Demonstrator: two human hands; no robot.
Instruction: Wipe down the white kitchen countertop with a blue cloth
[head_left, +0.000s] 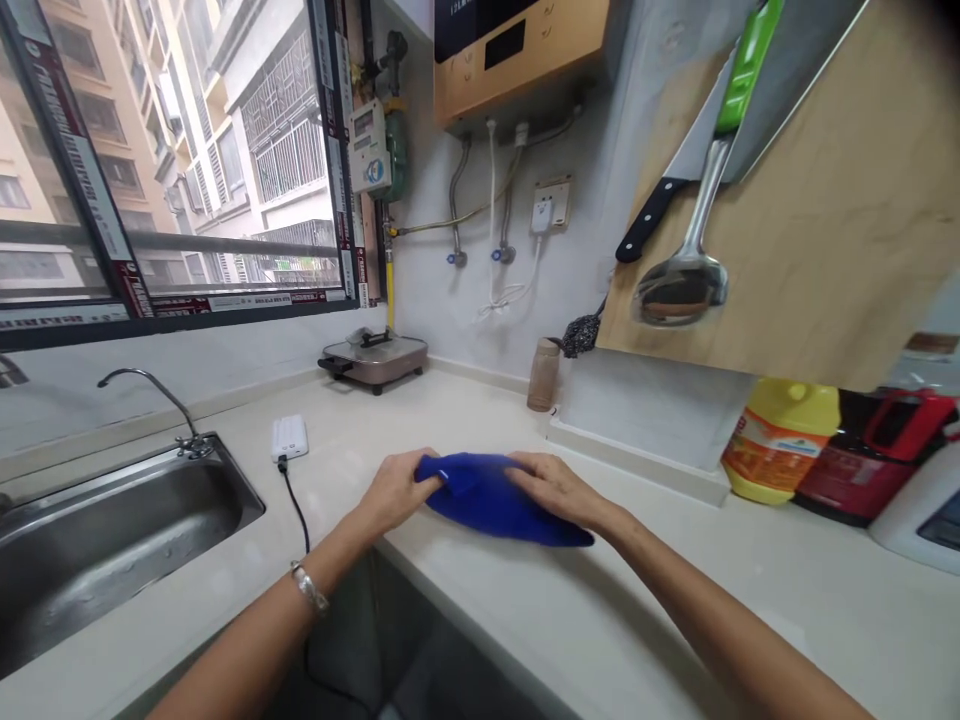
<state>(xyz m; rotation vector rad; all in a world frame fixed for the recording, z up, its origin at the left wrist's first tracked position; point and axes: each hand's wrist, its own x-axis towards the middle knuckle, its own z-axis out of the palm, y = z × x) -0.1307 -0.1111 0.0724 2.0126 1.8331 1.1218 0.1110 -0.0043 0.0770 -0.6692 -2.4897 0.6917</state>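
A blue cloth (487,503) is stretched between my two hands just over the front part of the pale countertop (480,420). My left hand (397,490) pinches its left end, thumb on top; a small white tag shows there. My right hand (555,485) grips the cloth's upper right side, with the fingertips partly hidden in the fabric. The cloth's right corner hangs below the right wrist. A silver bracelet (309,588) is on my left wrist.
At left lie a steel sink (135,540) and a white power bank (289,436) with a black cable. An electric pan (375,358) and a brown bottle (544,375) stand behind. Bottles, including a yellow jug (784,440), are at right, below a hanging board with a ladle (682,285).
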